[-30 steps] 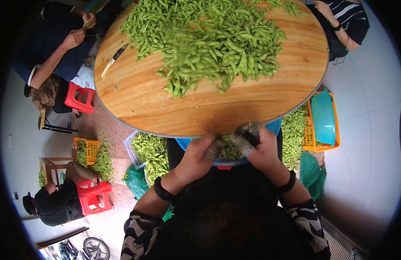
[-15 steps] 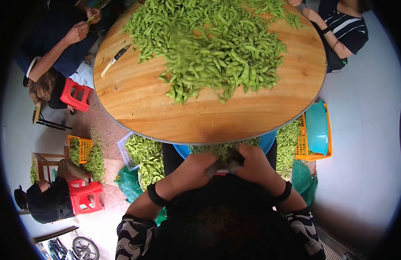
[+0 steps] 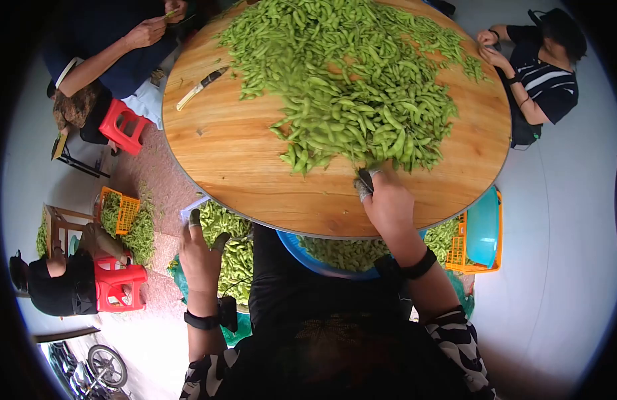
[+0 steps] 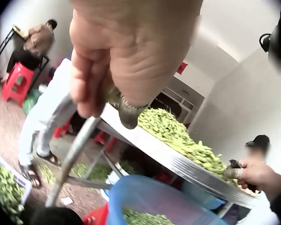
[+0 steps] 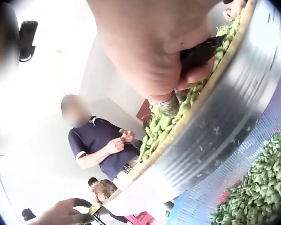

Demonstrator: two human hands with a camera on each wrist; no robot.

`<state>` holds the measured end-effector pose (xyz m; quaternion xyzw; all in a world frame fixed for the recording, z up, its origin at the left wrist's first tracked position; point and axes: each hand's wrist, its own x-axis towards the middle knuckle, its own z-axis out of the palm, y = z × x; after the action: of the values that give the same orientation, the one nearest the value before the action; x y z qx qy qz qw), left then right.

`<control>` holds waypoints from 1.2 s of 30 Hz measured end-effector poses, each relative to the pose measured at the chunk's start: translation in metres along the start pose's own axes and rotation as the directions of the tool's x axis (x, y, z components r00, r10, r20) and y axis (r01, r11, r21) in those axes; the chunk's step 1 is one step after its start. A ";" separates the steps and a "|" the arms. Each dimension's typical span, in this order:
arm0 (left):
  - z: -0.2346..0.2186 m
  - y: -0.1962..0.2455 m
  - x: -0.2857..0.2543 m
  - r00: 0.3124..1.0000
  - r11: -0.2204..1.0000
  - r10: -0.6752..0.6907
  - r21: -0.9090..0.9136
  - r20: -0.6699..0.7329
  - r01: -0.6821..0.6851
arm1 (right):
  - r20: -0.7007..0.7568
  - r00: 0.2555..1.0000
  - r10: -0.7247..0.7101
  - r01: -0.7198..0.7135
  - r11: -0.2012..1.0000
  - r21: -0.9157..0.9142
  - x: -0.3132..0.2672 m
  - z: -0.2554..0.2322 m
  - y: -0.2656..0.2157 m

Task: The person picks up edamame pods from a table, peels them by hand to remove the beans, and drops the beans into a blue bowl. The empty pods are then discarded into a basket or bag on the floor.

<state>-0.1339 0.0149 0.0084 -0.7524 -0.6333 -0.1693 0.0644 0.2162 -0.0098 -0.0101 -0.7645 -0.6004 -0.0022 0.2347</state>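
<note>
My left hand (image 3: 200,257) is spread over the pod-filled crate (image 3: 195,208) beside the table, index finger and thumb apart, with dark covers on their tips. On the table my right hand (image 3: 390,203) is at the near edge of the heap of green soybean pods (image 3: 362,100). Its fingers curl round a slim black object (image 5: 201,54), whose kind I cannot tell. A grey cover wraps the right thumb (image 5: 167,106), which lies against the pods in the right wrist view. Below the table's near edge, a blue basin (image 3: 302,257) holds a layer of shelled beans (image 3: 345,253).
A knife (image 3: 202,88) lies on the round wooden table (image 3: 255,180), left of the heap. An orange crate (image 3: 457,247) with a turquoise basin (image 3: 482,227) stands at the right. Other people sit around, and red stools (image 3: 122,127) stand at the left.
Both hands were together over the blue basin. The left has since moved out left over the crate, and the right forward onto the table, to the pods. The view has shifted too.
</note>
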 end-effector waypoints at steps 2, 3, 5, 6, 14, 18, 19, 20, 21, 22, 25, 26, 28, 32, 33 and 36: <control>-0.005 0.011 0.009 0.996 0.999 0.048 -0.014 -0.078 -0.050 | 0.029 0.999 -0.031 0.029 0.998 0.048 0.001 -0.003 0.000; -0.010 0.024 0.015 0.982 0.993 0.108 -0.025 -0.153 -0.113 | 0.055 0.997 -0.048 0.043 0.995 0.094 -0.001 -0.007 -0.001; -0.016 0.064 0.018 0.983 0.871 0.175 -0.455 -0.061 -0.184 | 0.050 0.994 -0.094 0.080 0.970 0.228 -0.012 -0.024 -0.005; -0.016 0.084 0.019 0.960 0.771 0.279 -0.600 0.019 -0.212 | 0.146 0.979 -0.144 0.090 0.941 0.328 -0.017 -0.034 -0.009; 0.006 0.148 0.036 0.426 0.273 0.738 -0.808 0.524 0.521 | 0.208 0.928 -0.309 0.129 0.790 0.599 -0.053 -0.061 -0.001; 0.003 0.157 0.031 0.517 0.083 0.542 -0.654 0.663 0.752 | 0.298 0.942 -0.154 -0.144 0.618 0.773 -0.058 -0.062 -0.001; 0.005 0.158 0.030 0.514 0.084 0.543 -0.652 0.664 0.754 | 0.284 0.942 -0.179 -0.110 0.635 0.765 -0.058 -0.061 -0.001; 0.008 0.159 0.028 0.558 0.035 0.529 -0.674 0.639 0.738 | 0.286 0.942 -0.178 -0.112 0.635 0.765 -0.057 -0.060 -0.002; 0.010 0.159 0.026 0.602 -0.014 0.512 -0.694 0.613 0.720 | 0.294 0.935 -0.198 -0.111 0.626 0.772 -0.057 -0.061 -0.005; 0.010 0.159 0.025 0.600 -0.014 0.510 -0.692 0.616 0.722 | 0.303 0.928 -0.217 -0.110 0.617 0.779 -0.056 -0.063 -0.007; 0.010 0.160 0.023 0.627 -0.007 0.518 -0.729 0.582 0.684 | 0.333 0.898 -0.286 -0.083 0.635 0.768 -0.048 -0.067 -0.015; 0.011 0.160 0.022 0.632 0.004 0.516 -0.739 0.578 0.673 | 0.336 0.897 -0.289 -0.083 0.636 0.767 -0.048 -0.066 -0.016; 0.015 0.159 0.019 0.639 0.014 0.511 -0.749 0.575 0.663 | 0.459 0.859 -0.226 -0.289 0.526 0.800 -0.050 -0.063 -0.017; 0.021 0.157 0.009 0.783 0.135 0.498 -0.925 0.373 0.354 | 0.697 0.693 -0.185 -0.576 0.439 0.690 -0.049 -0.065 -0.017; 0.022 0.156 0.007 0.835 0.249 0.479 -0.954 0.271 0.167 | 0.713 0.683 -0.160 -0.628 0.370 0.685 -0.049 -0.065 -0.019; 0.031 0.153 0.006 0.843 0.449 0.518 -0.794 -0.143 -0.410 | 0.748 0.653 -0.122 -0.718 0.215 0.662 -0.048 -0.061 -0.024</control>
<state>0.0217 0.0004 -0.0002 -0.8510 -0.2601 -0.3646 -0.2742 0.1979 -0.0721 0.0393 -0.5215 -0.3366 0.6751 0.3987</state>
